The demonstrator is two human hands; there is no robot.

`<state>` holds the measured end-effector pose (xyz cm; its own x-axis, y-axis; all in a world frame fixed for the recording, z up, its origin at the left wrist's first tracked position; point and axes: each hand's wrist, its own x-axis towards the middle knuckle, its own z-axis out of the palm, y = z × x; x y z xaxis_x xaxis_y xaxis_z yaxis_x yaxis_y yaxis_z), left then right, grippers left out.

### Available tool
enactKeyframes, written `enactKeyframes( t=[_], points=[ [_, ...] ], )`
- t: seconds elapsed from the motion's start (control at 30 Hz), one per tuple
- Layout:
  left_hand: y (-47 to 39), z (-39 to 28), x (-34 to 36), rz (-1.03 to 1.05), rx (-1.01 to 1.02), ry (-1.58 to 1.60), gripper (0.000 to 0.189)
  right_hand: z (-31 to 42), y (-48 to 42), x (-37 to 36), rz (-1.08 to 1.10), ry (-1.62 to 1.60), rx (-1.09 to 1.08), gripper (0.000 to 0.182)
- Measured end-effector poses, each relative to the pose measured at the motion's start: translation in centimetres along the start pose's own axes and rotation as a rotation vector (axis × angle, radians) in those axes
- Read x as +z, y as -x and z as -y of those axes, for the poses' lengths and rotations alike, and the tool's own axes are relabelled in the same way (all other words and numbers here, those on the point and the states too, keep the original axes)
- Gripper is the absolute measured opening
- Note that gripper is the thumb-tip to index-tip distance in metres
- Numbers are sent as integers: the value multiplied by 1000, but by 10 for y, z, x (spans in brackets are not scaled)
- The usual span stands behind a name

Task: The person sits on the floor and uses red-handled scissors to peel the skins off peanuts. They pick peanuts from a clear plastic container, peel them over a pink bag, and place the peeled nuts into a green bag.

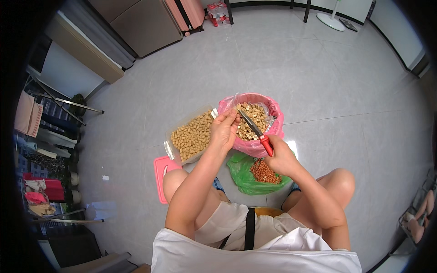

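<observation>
My left hand [225,127] is pinched at the fingertips around a small pale thing, probably a peanut, mostly hidden by the fingers. My right hand [282,156] grips a red-handled tool [254,127] with a slim dark metal blade. Its tip points at my left fingertips. Below both hands stands a round container lined with a pink plastic bag [273,102], holding broken peanut shells [247,131]. Left of it, a clear plastic box [169,150] holds unshelled peanuts [191,138]. Nearer to me, shelled reddish peanuts [265,172] lie on a green plastic bag [244,182].
A pink lid [160,181] lies on the grey tiled floor [191,75] beside my left knee. Under me shows part of a yellowish seat [268,211]. Laundry racks [68,100] stand at left. A pink suitcase [187,15] and white fan base [330,22] are farther off.
</observation>
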<state>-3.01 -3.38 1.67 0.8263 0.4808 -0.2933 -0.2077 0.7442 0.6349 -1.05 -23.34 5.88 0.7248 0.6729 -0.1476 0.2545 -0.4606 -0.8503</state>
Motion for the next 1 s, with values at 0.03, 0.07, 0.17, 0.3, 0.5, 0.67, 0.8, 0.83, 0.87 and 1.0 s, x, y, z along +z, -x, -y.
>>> enactKeyframes(
  t=[0.03, 0.07, 0.17, 0.3, 0.5, 0.67, 0.8, 0.83, 0.87, 1.0],
  points=[
    [0, 0, 0, 2, 3, 5, 14, 0, 0, 0, -6, -8, 8, 23],
    [0, 0, 0, 4, 7, 10, 14, -1, 0, 0, -12, -16, 16, 22],
    [-1, -3, 0, 2, -18, -24, 13, 2, -1, -2, -29, 8, 23, 22],
    [0, -13, 5, 2, -64, -103, 16, 6, 0, -6, -52, 42, 23, 23],
    [-5, -25, 12, 85, -73, -375, 19, 7, 2, -5, -111, 135, -6, 25],
    [-13, -18, 2, 114, -90, -235, 18, 10, 1, -8, -34, 49, 29, 26],
    [-13, -11, 3, 84, -86, -149, 18, 4, 1, -6, -76, 22, -20, 25],
    [-12, -9, 4, 79, -79, -134, 18, 4, 1, -6, -57, 13, -8, 24],
    [-10, -8, 5, 75, -72, -119, 18, 4, 1, -6, -38, 4, 4, 23],
    [-13, -5, 7, 89, -62, -86, 19, 0, -2, -5, -4, -21, 3, 22]
  ],
)
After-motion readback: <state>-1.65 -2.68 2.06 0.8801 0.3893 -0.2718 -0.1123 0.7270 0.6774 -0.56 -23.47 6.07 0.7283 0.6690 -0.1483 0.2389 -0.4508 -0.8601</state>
